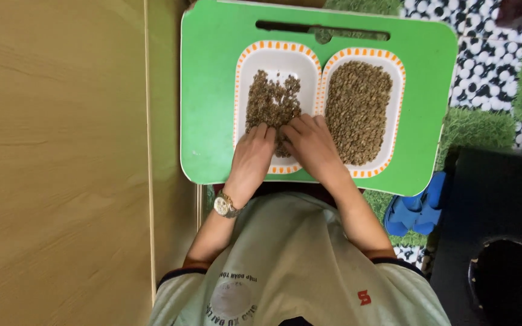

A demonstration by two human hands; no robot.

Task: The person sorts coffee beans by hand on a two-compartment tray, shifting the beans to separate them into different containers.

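Two white oblong trays with orange-dashed rims sit side by side on a green table top [212,90]. The left tray [246,63] holds a loose patch of brownish beans [270,99]. The right tray [399,72] is covered with a dense layer of greenish-brown beans [357,111]. My left hand [254,154], with a gold wristwatch [225,205] on its wrist, rests fingers-down on the beans in the left tray. My right hand [312,145] lies next to it, fingers in the same pile near the trays' shared edge. Whether either pinches beans is hidden.
A tan wooden wall or panel [61,163] fills the left. A black-and-white patterned mat [484,54] and green turf [472,130] lie to the right. Blue sandals [418,208] sit beside a dark object [502,211] at lower right.
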